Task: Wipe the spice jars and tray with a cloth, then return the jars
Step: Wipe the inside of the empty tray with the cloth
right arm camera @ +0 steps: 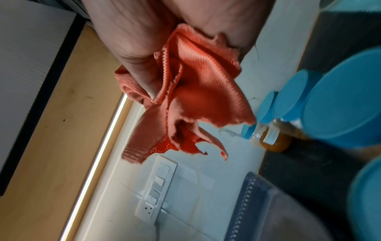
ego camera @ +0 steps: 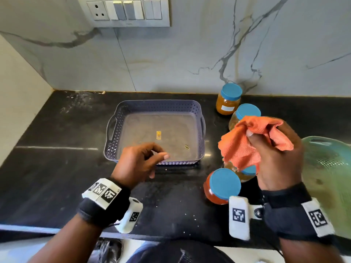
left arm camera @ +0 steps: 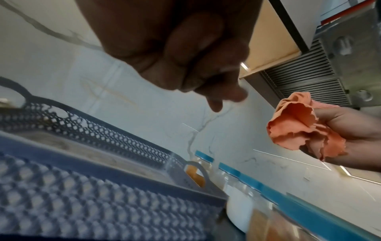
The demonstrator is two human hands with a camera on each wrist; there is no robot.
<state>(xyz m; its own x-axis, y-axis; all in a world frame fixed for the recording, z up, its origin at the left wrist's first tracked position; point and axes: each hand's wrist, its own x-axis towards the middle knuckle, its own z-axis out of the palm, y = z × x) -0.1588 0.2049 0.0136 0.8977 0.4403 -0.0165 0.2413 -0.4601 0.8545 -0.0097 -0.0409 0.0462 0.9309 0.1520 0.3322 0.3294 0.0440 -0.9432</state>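
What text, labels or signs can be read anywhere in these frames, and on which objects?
No readable words or numbers anywhere.
Far jar: pale label, looks blank or too blurred to read.
Tray: small yellow sticker on its floor, too small to read.
Wristbands on left hand and right hand: square coded markers only, no letters.

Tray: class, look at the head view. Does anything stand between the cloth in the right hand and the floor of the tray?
Nothing visible does. The right hand grips the orange cloth above the jars, right of the tray. No jars stand in the tray; only two small scraps lie on its floor. The left hand hovers at its near rim.
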